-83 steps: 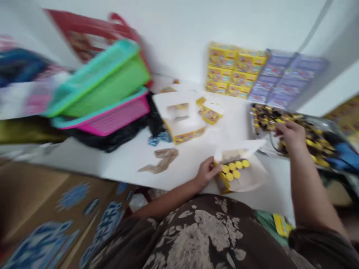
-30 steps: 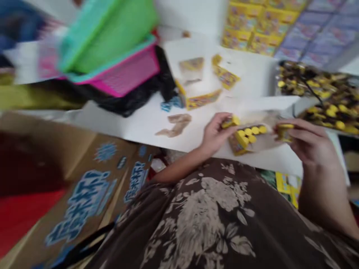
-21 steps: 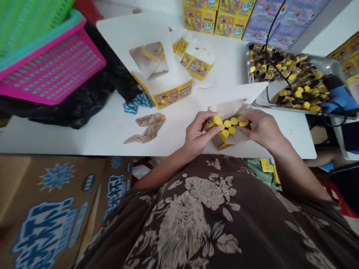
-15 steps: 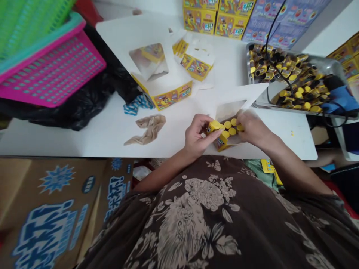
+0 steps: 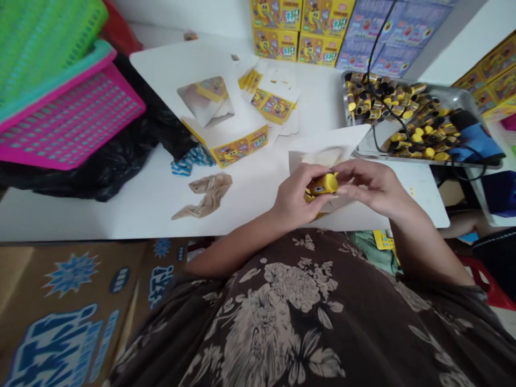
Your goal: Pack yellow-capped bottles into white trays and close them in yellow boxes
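Over on the white table (image 5: pixel 121 220), the left hand (image 5: pixel 292 196) and right hand (image 5: pixel 373 185) are close together, fingers curled in and pinching one small yellow tube (image 5: pixel 322 187) between them, so neither hand is open. The tube lies roughly sideways, its long axis running left to right with a slight rise, and what looks like the round cap end points toward the right hand. Fingers cover a lot of it, so I can't read the label. Right under the hands is a white carton (image 5: pixel 318 158) with its flap up, mostly blocked from view. Half a second ago you could see a bunch of yellow caps in there, but now the hands hide them, so no clue how many are left. Just to the right sits a metal tray (image 5: pixel 451 99) full of capped tubes (image 5: pixel 403 110).
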`<state>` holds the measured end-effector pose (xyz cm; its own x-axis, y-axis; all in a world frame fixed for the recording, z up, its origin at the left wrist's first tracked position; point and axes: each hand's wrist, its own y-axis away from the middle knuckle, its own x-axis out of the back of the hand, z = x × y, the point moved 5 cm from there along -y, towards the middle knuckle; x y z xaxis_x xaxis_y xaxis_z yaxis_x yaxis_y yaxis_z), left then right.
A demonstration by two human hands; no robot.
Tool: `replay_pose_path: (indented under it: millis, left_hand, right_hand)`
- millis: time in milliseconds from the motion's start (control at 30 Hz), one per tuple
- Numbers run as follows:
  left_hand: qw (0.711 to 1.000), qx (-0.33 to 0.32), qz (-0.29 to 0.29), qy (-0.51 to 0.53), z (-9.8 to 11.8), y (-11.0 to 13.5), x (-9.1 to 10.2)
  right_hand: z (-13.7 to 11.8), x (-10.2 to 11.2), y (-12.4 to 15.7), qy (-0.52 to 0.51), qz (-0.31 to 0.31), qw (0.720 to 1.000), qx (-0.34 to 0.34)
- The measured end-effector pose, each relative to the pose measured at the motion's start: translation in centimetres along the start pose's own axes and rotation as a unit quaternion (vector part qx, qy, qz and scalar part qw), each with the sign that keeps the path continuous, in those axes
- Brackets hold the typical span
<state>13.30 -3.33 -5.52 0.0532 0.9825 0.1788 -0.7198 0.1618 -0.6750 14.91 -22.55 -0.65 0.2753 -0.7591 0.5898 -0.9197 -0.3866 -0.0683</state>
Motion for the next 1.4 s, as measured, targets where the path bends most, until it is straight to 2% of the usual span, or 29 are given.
replay_pose_path:
  millis: [67,133,233,300,367,467,567,667,733,833,933,1000,1100,1200,1333,1400]
  left_hand:
    - [0.999,0.013,-0.04,-0.005,-0.3,-1.2,-1.6]
    - [0.997,0.026,-0.074,-0.022,-0.9,-2.2,-2.9]
    - [0.991,0.028,-0.098,-0.084,-1.7,-3.3,-3.6]
    - [0.985,0.002,-0.107,-0.134,-1.7,-3.4,-3.2]
    - [0.98,-0.033,-0.107,-0.164,-1.4,-2.9,-2.4]
    - [0.982,-0.05,-0.035,-0.179,-1.2,-1.4,-0.7]
    - [0.981,-0.006,0.099,-0.169,-2.0,0.9,1.0]
    - [0.965,0.096,0.2,-0.137,-4.0,2.9,1.8]
    - [0.957,0.16,0.219,-0.1,-5.5,3.7,1.6]
    - [0.961,0.209,0.181,-0.01,-7.3,3.8,0.7]
    - [0.962,0.234,0.113,0.085,-7.9,3.6,-0.6]
    - [0.958,0.248,0.084,0.119,-7.7,3.6,-1.1]
    - [0.952,0.266,0.08,0.132,-7.1,3.7,-1.4]
    - [0.947,0.281,0.093,0.127,-6.8,3.9,-1.5]
    - [0.945,0.281,0.099,0.133,-6.9,4.1,-1.5]
    - [0.943,0.28,0.102,0.145,-7.1,4.1,-1.3]
  right_hand:
    - [-0.7,0.0,-0.2,0.0,-0.011,1.0,0.007]
    - [-0.1,0.8,-0.5,0.037,0.012,0.999,-0.001]
    - [1.8,2.4,-0.9,0.172,0.042,0.984,0.0]
    - [2.6,2.6,-1.1,0.306,0.014,0.951,0.031]
    - [2.9,1.9,-1.3,0.416,-0.042,0.906,0.068]
    - [2.9,0.6,-1.8,0.496,-0.103,0.857,0.098]
    - [3.0,0.2,-2.3,0.524,-0.128,0.835,0.109]
    - [2.9,0.9,-2.1,0.51,-0.128,0.844,0.107]
    - [2.3,1.5,-1.6,0.486,-0.108,0.862,0.101]
    - [1.2,1.0,-0.7,0.436,-0.121,0.888,0.083]
    - [0.8,-1.6,-0.5,0.372,-0.189,0.908,0.033]
    - [1.1,-3.5,-0.7,0.348,-0.208,0.914,-0.02]
    - [2.1,-5.4,-0.9,0.306,-0.21,0.925,-0.078]
    - [3.0,-6.5,-0.7,0.196,-0.217,0.951,-0.102]
    - [3.1,-7.3,0.1,0.1,-0.216,0.962,-0.137]
    - [2.2,-6.8,0.5,0.071,-0.202,0.968,-0.133]
